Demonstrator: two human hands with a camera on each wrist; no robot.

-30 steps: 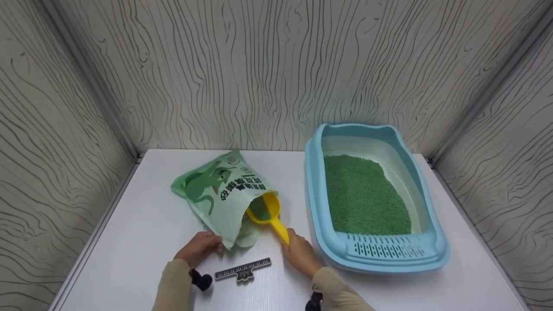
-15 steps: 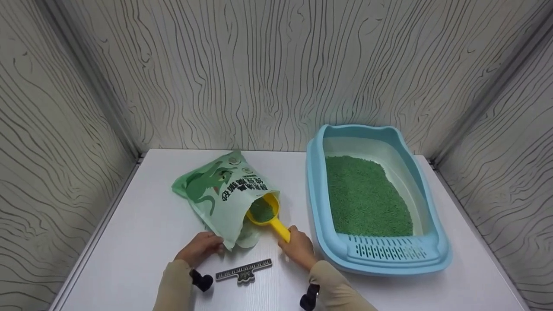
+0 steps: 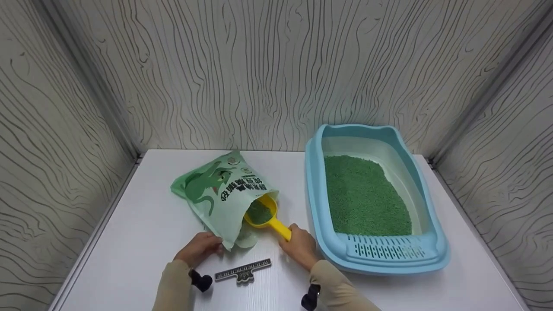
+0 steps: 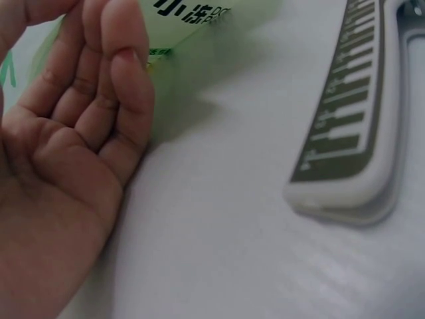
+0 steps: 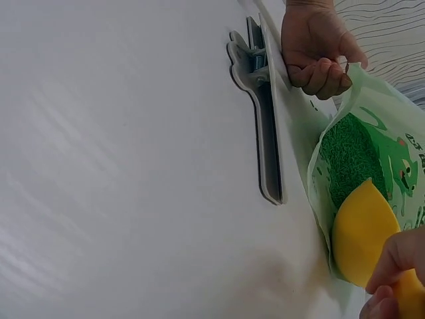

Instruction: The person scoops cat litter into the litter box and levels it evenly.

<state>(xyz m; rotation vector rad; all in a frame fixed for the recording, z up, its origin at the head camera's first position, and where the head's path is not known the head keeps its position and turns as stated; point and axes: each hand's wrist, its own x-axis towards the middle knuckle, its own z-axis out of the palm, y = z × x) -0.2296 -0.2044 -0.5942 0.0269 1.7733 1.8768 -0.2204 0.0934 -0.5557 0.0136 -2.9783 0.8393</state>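
Observation:
A light green cat litter bag [image 3: 224, 196] lies on the table at left centre, its mouth toward the front right. My left hand [image 3: 199, 249] pinches the lower corner of that mouth between thumb and fingers, as the right wrist view confirms. In my right hand [image 3: 299, 246] I grip the handle of a yellow scoop [image 3: 281, 229]. The scoop's bowl sits partly inside the bag mouth, with green litter pellets [image 3: 259, 212] in it. Loose green litter [image 5: 352, 156] shows inside the bag in the right wrist view; its deeper part is hidden.
A light blue litter box [image 3: 319, 207] holding green litter stands to the right, with a slotted front ledge. In front of the bag lies a long bag clip [image 3: 243, 271] with a piano-key pattern. Patterned wall panels [image 3: 268, 77] enclose the table's back and sides.
The scoop has tilted slightly and edged toward the front left, showing its litter a little more. My right hand has shifted slightly up. My left hand and the bag stay nearly still.

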